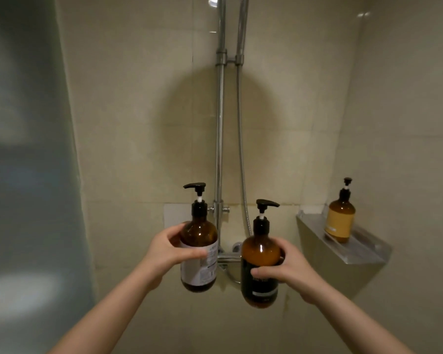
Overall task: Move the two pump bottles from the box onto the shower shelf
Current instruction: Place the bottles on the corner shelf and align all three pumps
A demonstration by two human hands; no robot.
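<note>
Left fingers [191, 253] round white-label bottle [202, 235], right fingers [261, 272] round black-label bottle [260, 251] (both amber)

Dim, warm yellowish light fills the shower, and a large round shadow sits in the middle of the tiled wall [143, 98] around the chrome pipe [219, 123]. Small glints shine at the pipe's top, on the white-label bottle [200, 233] and the dark-label bottle [260, 251]. The grey-blue panel [23, 149] at left is blurred, and straight lines bow near the edges.
</note>
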